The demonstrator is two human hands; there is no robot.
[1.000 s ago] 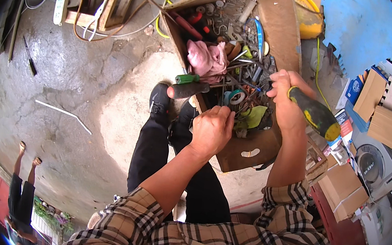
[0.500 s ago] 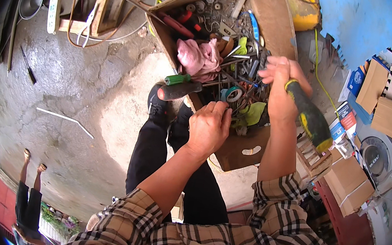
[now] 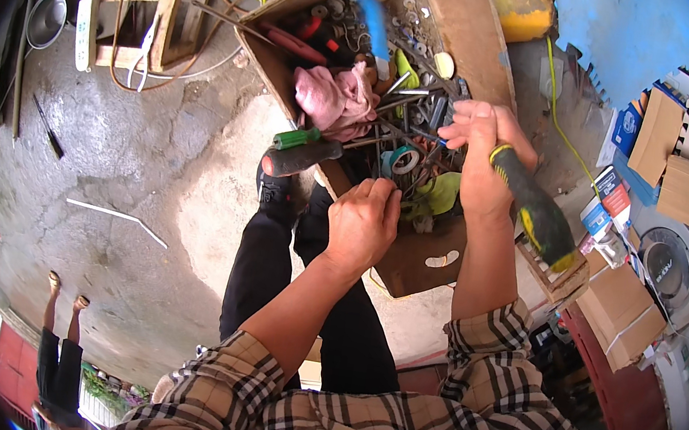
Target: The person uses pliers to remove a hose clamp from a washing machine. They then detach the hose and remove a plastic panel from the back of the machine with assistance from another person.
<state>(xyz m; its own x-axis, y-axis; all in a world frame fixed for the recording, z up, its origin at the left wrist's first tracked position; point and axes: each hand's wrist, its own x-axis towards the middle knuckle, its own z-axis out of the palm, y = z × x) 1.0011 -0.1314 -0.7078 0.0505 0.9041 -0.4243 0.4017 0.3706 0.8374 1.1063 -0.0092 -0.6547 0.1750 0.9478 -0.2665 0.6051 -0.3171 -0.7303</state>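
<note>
My right hand (image 3: 487, 138) is over the right side of a wooden box (image 3: 463, 19), fingers stretched to the left. A screwdriver-like handle, black and yellow (image 3: 539, 209), slants from it back over the wrist; its front end is hidden. At the box's near edge, my left hand (image 3: 363, 226) is closed with fingers curled under; what they hold is hidden. Inside lie a pink cloth (image 3: 333, 98), a teal tape roll (image 3: 405, 161), yellow-green cloth or glove (image 3: 437, 194) and many metal tools. A blurred blue object (image 3: 373, 28) is farther back, a pale round piece (image 3: 444, 65) right of it.
A green handle (image 3: 296, 139) and a dark red-ended handle (image 3: 300, 160) stick out over the box's left edge. A wooden frame with cables (image 3: 168, 8) lies at left. Cartons (image 3: 620, 318) and a grey machine (image 3: 672, 264) stand at right. Another person's legs (image 3: 59, 352) show lower left.
A blue object that lay at the box's right side now shows blurred farther left. A pale round piece has come into sight. Both hands keep nearly the same pose; the view has shifted slightly.
</note>
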